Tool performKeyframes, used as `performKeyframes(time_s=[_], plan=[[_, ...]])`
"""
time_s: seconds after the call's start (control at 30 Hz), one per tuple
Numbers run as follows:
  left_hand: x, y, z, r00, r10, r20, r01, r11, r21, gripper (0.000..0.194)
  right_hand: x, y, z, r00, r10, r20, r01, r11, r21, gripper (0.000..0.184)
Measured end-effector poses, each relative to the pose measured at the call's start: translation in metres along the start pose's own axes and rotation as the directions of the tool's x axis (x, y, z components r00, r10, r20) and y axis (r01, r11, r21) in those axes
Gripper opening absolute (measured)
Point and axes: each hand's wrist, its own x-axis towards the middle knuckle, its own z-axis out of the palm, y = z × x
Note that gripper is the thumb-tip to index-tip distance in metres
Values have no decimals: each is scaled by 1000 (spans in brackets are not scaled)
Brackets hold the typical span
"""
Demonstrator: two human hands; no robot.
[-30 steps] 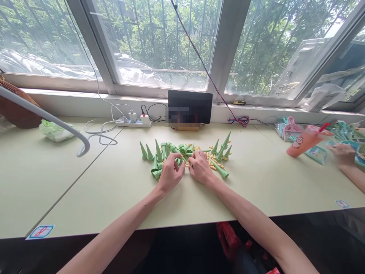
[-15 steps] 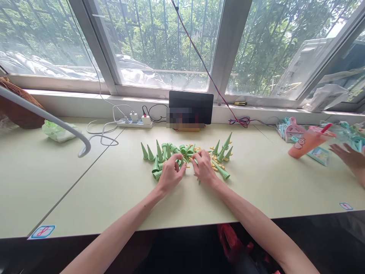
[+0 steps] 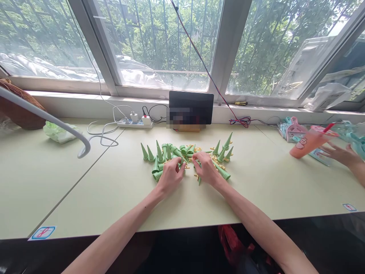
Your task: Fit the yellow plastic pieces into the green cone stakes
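My left hand (image 3: 172, 173) is closed around a green plastic watering spike (image 3: 181, 161), its pointed tip showing between thumb and fingers. Just to the right, my right hand (image 3: 205, 167) is pinched, with a small yellow valve (image 3: 194, 156) at its fingertips, mostly hidden. Behind both hands lies a heap of green spikes (image 3: 174, 149) mixed with loose yellow valves (image 3: 196, 148). Several spikes stand point up on the left, such as one green spike (image 3: 145, 152). More upright spikes (image 3: 227, 141), with yellow valves on them, stand to the right.
A dark tablet (image 3: 191, 108) stands at the back beside a white power strip (image 3: 134, 123). A grey curved bar (image 3: 51, 116) crosses the left. On the right are a tilted orange drink cup (image 3: 306, 144), bagged pastel items (image 3: 293, 129) and another person's hand (image 3: 340, 154).
My right hand has shifted slightly right and toward me, its fingers still pinched. The left hand barely moves, keeping the spike. The other person's hand has moved left, toward the cup.
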Motion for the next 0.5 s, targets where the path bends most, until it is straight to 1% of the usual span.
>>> performKeyframes(time_s=[0.1,0.17,0.3,0.5], plan=[[0,-1,0,1000,-6,-1,6,1000,2,21,0,-3,-3,999,-36,11,36,999,10,10],[1,-1,1,999,-37,-8,37,999,-32,23,1,-5,-4,998,-54,11,54,998,19,10],[1,-2,0,994,-106,-5,105,988,-115,21,1,-6,-5,997,-72,8,72,997,27,11],[1,-2,-1,991,-132,-23,127,977,-171,20,0,-7,-4,996,-86,18,86,996,30,11]])
